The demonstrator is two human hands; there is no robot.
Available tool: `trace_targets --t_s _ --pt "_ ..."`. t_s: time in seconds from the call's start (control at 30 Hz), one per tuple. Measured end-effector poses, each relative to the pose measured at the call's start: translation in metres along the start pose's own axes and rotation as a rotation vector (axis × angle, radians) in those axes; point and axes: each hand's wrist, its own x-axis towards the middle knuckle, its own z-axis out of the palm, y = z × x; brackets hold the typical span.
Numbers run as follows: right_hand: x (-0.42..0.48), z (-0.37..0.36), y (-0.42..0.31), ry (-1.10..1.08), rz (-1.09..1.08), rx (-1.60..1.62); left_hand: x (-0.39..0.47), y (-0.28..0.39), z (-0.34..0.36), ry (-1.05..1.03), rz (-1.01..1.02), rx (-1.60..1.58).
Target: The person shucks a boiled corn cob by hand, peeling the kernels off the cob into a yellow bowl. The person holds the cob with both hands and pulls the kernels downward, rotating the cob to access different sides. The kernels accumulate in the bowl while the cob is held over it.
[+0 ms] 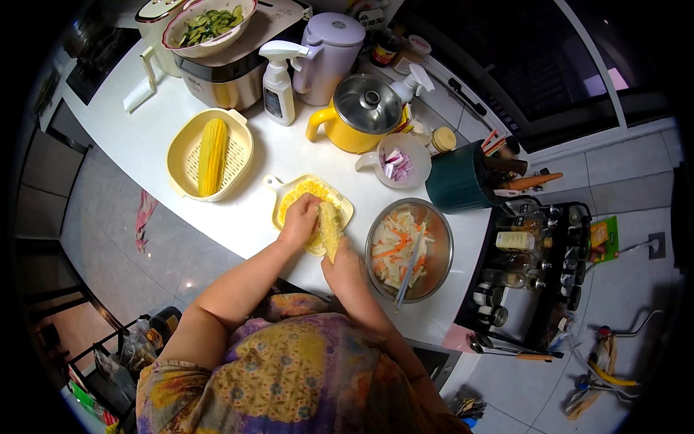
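Observation:
A mostly stripped corn cob (329, 225) is held at a slant over a small pale-yellow handled dish (269, 182). My right hand (346, 269) grips its near end. Against the cob's left side, the fingers of my left hand (300, 221) are curled, and their tips are partly hidden. Loose yellow corn kernels (304, 190) cover much of the dish below. To the left, a second ear of corn (213, 157), with kernels still on it, lies in a cream basket with a slotted liner (179, 154).
Right of my hands stands a steel bowl (449, 255) of cut vegetables with chopsticks (412, 266). Behind are a cup (415, 176) of sliced onion, a yellow lidded pot (347, 133), a spray bottle (278, 92) and a rice cooker (222, 81). A bottle rack (520, 271) is far right.

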Motion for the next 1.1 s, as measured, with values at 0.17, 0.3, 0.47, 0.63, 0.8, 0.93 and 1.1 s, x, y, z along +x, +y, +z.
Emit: trace_targets --t_s 0.17,0.3,0.47,0.63,0.8,0.93,1.1 --pt "-0.004 -0.002 -0.007 0.023 -0.032 -0.095 0.002 -0.011 0.01 0.072 0.164 0.126" --pt "-0.006 -0.003 -0.002 -0.007 -0.072 0.119 -0.002 -0.004 0.013 0.09 0.281 0.089" --pt "-0.004 -0.01 -0.002 -0.22 0.007 0.712 -0.001 -0.008 0.015 0.086 0.39 0.174" --pt "-0.003 -0.005 0.001 -0.288 0.027 0.89 0.001 -0.012 0.013 0.043 0.364 0.124" --pt "0.004 0.003 0.009 -0.212 0.078 0.842 -0.008 -0.001 0.014 -0.097 0.095 -0.128" --pt "0.007 0.021 0.017 0.007 -0.036 0.498 -0.015 -0.005 0.016 0.021 0.268 0.38" --pt "0.007 0.027 0.024 0.042 -0.12 0.359 -0.016 -0.002 0.011 -0.029 0.402 0.465"
